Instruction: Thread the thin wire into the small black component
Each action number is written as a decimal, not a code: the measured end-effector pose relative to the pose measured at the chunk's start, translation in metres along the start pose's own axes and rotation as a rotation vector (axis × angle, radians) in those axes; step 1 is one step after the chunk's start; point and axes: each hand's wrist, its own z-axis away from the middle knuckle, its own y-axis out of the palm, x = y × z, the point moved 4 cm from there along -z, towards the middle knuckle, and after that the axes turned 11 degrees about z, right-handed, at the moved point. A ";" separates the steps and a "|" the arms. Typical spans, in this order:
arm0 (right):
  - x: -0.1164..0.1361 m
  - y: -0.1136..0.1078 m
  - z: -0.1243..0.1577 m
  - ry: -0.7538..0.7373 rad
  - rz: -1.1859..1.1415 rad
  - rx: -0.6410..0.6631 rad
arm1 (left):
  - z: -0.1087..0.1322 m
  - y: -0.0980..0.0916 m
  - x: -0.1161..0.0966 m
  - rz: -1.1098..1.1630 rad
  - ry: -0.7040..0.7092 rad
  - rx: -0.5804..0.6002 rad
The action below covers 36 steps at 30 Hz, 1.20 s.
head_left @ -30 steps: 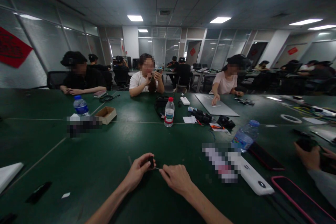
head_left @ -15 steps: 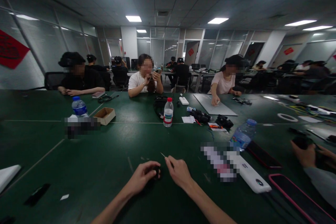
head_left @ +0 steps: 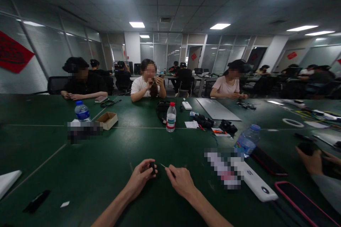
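Observation:
My left hand (head_left: 141, 174) is closed on a small black object (head_left: 152, 167), held upright between thumb and fingers over the green table (head_left: 106, 163). To its right, my right hand (head_left: 181, 180) pinches a thin, pointed, light-coloured tool (head_left: 162, 165). The tool's tip points up and left toward the black object, with a small gap between them. What the black object is cannot be made out.
A red-capped bottle (head_left: 171, 117) stands ahead. On the right are a large bottle (head_left: 247, 140), a white power bank (head_left: 255, 181), a red-edged phone (head_left: 301, 198) and another person's hands (head_left: 310, 158). An open box (head_left: 108, 120) sits at left.
My left hand has moved slightly left and turned, showing more of the black object. My right hand has shifted slightly, its tool tip lower. The person across at right has drawn an arm back from the grey board.

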 end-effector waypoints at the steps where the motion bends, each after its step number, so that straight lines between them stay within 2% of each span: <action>1: 0.000 0.000 0.000 -0.003 0.000 -0.004 | 0.000 0.000 0.000 -0.014 0.003 -0.004; 14: 0.002 -0.002 0.000 -0.014 -0.002 -0.002 | 0.004 0.008 -0.003 0.039 0.007 0.030; 23: 0.002 -0.001 0.000 -0.018 0.037 -0.037 | 0.001 0.000 0.002 0.047 -0.051 -0.026; 36: 0.003 -0.003 0.000 -0.029 0.010 -0.033 | 0.002 0.002 0.001 0.027 -0.058 -0.007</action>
